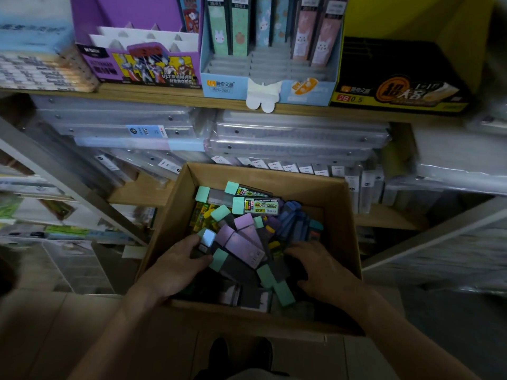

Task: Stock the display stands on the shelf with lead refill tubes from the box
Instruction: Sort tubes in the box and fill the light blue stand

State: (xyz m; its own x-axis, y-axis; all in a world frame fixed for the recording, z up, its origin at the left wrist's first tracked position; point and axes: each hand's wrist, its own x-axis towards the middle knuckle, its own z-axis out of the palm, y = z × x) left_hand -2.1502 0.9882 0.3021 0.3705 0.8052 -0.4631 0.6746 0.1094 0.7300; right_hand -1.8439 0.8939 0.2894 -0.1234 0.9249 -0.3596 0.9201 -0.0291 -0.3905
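Observation:
An open cardboard box (340,215) below me holds several loose lead refill tubes (241,242) with mint, purple and blue caps. My left hand (178,264) reaches into the box's left side and its fingers curl round a dark tube with a pale cap (207,238). My right hand (321,264) lies on the tubes at the right, fingers bent down among them; whether it holds one is hidden. On the wooden shelf (164,94) above stand a purple display stand (142,64), a light-blue stand (269,72) with several upright tubes, and a black-and-yellow stand (397,89).
Stacks of clear plastic cases (288,138) fill the level under the shelf, behind the box. A slanted metal shelf frame (55,171) runs at the left, another at the right. My shoes (241,352) show on the floor below the box.

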